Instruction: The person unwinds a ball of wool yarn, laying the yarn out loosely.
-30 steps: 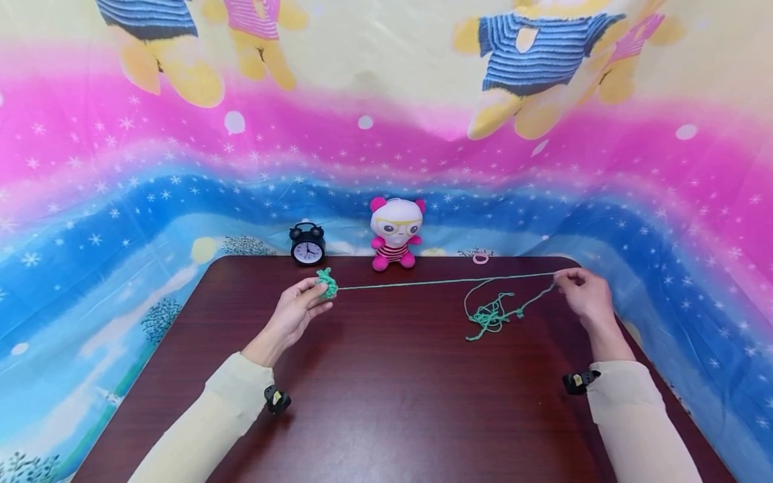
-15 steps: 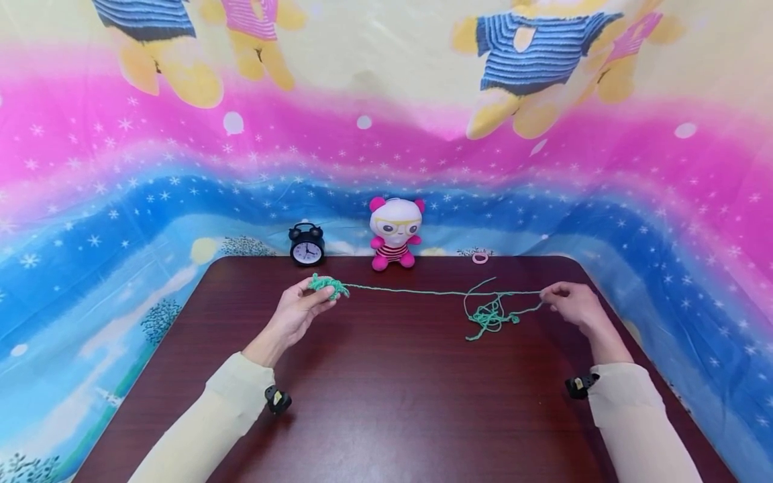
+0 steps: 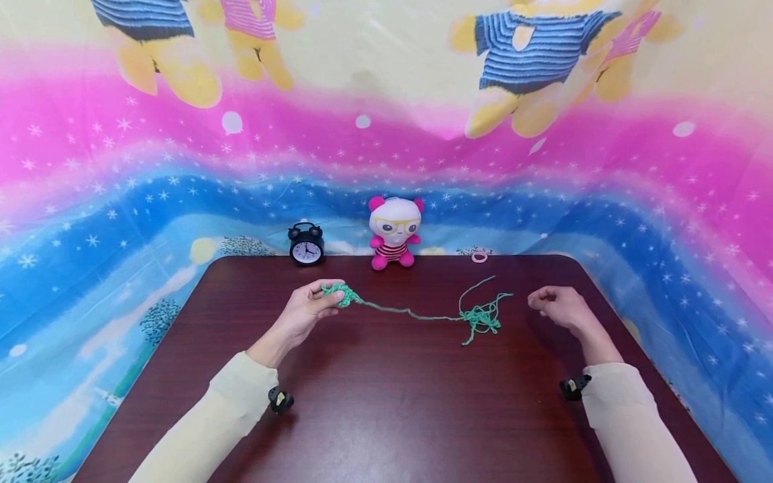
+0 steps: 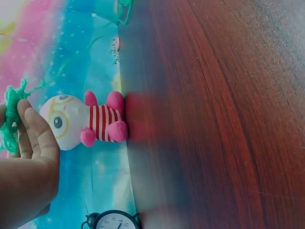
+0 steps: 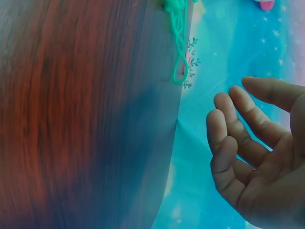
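Note:
My left hand (image 3: 304, 312) pinches a bunched wad of green yarn (image 3: 343, 295) between thumb and fingers, above the left part of the table. From the wad a slack strand sags to the right and runs into a loose tangle of the same yarn (image 3: 481, 318). To the right of that tangle is my right hand (image 3: 561, 308), apart from the yarn. In the right wrist view its fingers (image 5: 245, 126) are loosely bent, with a gap to the thumb and nothing held. The left wrist view shows the wad (image 4: 12, 117) at the left fingertips.
Along the far edge of the dark wooden table (image 3: 386, 416) stand a black alarm clock (image 3: 306, 245) and a pink-and-white panda plush (image 3: 394, 231). A small pink ring (image 3: 479, 257) lies farther right. A printed cloth (image 3: 386, 154) hangs behind the table.
My right hand has let go of the yarn and come slightly lower and left. The taut strand has gone slack and dropped. My left hand has shifted a little right with the wad.

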### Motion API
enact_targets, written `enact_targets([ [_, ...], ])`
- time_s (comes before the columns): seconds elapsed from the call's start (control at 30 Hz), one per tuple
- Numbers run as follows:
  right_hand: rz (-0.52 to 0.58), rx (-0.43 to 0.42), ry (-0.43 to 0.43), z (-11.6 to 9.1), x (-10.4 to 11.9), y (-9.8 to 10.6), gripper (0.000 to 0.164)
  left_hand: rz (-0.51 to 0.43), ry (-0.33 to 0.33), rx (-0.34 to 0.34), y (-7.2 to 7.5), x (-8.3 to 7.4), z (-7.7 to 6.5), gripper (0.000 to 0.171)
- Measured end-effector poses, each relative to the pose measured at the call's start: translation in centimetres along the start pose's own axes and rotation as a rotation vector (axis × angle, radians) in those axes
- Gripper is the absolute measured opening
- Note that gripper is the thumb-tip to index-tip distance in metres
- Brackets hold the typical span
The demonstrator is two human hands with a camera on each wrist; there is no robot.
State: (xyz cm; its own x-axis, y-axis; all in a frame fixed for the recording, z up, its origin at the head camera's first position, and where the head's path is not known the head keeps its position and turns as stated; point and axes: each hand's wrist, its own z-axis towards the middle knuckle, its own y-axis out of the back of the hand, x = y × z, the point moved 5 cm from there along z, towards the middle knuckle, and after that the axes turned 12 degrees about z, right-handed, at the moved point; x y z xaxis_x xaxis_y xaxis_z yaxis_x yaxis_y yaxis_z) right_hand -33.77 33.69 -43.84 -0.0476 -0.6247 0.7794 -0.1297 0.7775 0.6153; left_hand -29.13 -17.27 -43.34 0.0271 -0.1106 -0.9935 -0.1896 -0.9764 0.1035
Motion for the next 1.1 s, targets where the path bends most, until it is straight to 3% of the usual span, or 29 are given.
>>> enact_targets([
  [0.13,-0.002,-0.027,0.036,0.0,0.9,-0.7,0.039,0.003,-0.002,0.007,-0.2,-0.1,0.0,0.045],
  [0.4,0.067,-0.017,0.090,0.2,3.0,-2.8,0.041,-0.013,0.008,0.030,-0.4,-0.1,-0.1,0.034],
  [0.83,0.172,0.032,0.151,0.2,6.3,-5.8,0.034,-0.008,0.012,0.052,-0.7,-0.3,-0.1,0.041],
  [1.1,0.166,0.049,0.224,0.0,8.8,-8.1,0.024,0.019,0.015,0.062,-0.9,-0.2,0.0,0.045],
])
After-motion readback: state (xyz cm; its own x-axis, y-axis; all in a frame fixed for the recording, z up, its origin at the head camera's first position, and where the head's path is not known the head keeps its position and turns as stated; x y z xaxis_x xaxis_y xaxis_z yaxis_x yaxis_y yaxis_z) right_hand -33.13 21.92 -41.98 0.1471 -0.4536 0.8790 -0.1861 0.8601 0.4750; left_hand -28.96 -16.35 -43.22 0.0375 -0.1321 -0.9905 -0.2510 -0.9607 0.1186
